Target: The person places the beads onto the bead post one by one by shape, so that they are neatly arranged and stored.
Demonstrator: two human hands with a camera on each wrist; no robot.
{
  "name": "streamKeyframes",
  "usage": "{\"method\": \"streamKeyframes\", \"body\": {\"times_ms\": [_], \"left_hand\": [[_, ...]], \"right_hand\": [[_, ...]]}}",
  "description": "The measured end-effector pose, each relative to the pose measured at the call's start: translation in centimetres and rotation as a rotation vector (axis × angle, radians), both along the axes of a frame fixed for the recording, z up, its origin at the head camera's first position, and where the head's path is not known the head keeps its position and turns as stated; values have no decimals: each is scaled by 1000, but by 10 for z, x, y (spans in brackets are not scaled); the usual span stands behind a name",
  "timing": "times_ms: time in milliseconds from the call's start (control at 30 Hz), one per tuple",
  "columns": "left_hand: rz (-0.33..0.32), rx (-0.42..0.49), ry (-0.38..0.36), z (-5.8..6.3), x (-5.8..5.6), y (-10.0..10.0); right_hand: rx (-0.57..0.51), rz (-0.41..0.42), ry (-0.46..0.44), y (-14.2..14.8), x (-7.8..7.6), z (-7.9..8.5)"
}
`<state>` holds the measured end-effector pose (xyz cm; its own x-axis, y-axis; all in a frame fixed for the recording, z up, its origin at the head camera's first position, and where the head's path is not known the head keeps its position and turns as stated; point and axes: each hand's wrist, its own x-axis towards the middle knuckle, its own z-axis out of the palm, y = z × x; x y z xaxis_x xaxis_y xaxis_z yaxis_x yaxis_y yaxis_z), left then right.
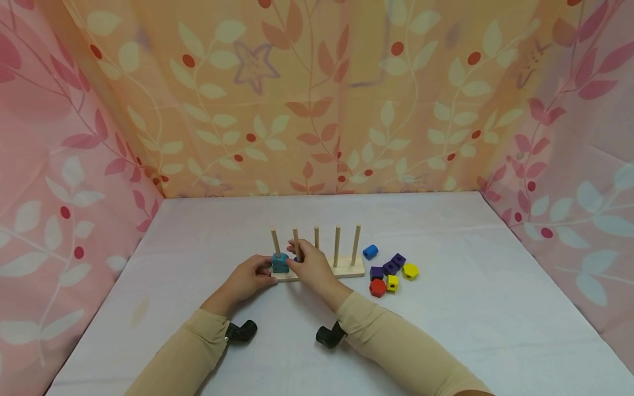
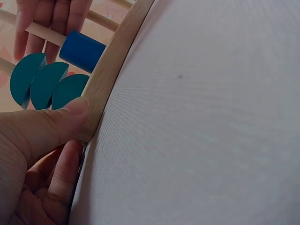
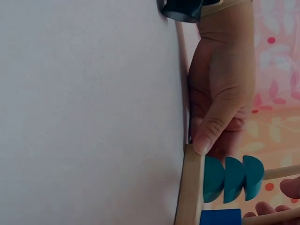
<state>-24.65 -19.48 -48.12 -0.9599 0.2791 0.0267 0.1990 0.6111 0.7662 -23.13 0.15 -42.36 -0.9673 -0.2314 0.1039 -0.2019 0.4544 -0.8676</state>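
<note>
A wooden peg stand (image 1: pixel 350 269) with several upright pegs stands on the table. My left hand (image 1: pixel 245 279) holds the left end of its base, thumb on the top edge and fingers below, as the left wrist view shows. Three teal half-round blocks (image 2: pixel 49 77) are stacked on the leftmost peg. On the second peg a blue cylinder (image 2: pixel 83 50) sits down against the base. My right hand (image 1: pixel 317 270) is around the upper part of that second peg, above the cylinder. Its fingers (image 2: pixel 58 21) are extended, with no block between them and the thumb.
Right of the stand lie a blue cylinder (image 1: pixel 370 252), purple cubes (image 1: pixel 376 273), a yellow hexagonal block (image 1: pixel 410 271), a yellow cube (image 1: pixel 392 283) and a red hexagonal block (image 1: pixel 378 287). Patterned curtains (image 1: pixel 317 110) border the white table (image 1: pixel 470 330).
</note>
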Motion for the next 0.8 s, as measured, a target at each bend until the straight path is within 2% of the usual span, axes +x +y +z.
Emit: {"method": "streamKeyframes", "body": {"times_ms": [167,367,633,800], "left_hand": [[7,-2,-5,2,1,1],[7,9,-12,3,2,2],[-9,17,-9,5,4,3],[-6,14,-7,5,4,3]], "right_hand": [[-31,32,37,11,6,6],[-137,98,9,33,14,14],[-96,92,0,80,10,29],[-49,78,-3,112,5,33]]}}
